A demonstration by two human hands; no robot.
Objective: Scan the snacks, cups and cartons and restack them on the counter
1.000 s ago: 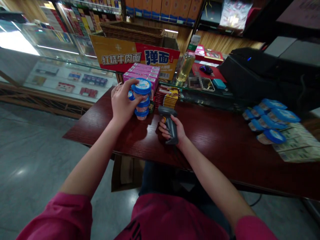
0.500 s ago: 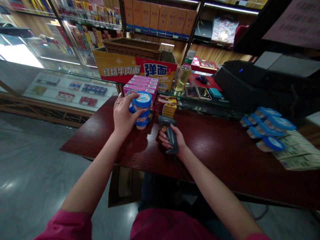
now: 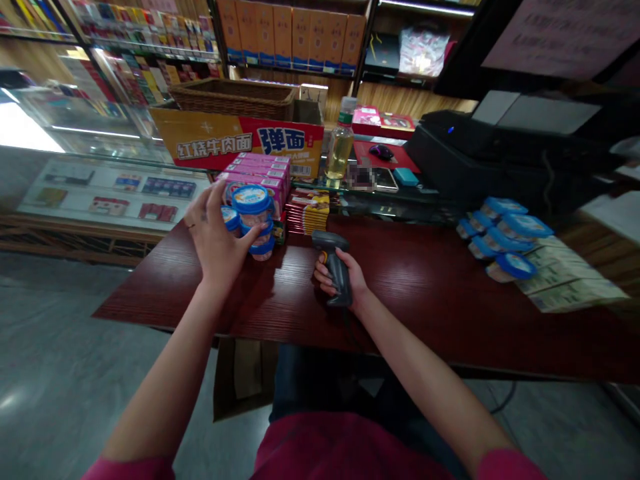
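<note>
My left hand (image 3: 216,235) is wrapped around a stack of small blue-lidded cups (image 3: 253,220) standing on the dark red wooden counter (image 3: 430,280); fingers and thumb touch the top cup. My right hand (image 3: 345,277) grips a grey handheld barcode scanner (image 3: 334,263), resting on the counter to the right of the stack with its head pointing toward the cups. Pink boxes (image 3: 260,175) sit directly behind the stack.
Several more blue-lidded cups (image 3: 500,237) lie on pale boxes (image 3: 570,283) at the right. Behind are a stack of red-yellow packets (image 3: 309,210), an orange noodle carton (image 3: 235,140), a bottle (image 3: 339,148), a black register (image 3: 480,150) and a glass display case (image 3: 100,187).
My left hand stays at the cup stack, its grip now lower on the side of it. My right hand still holds the scanner. The view has shifted to the right.
</note>
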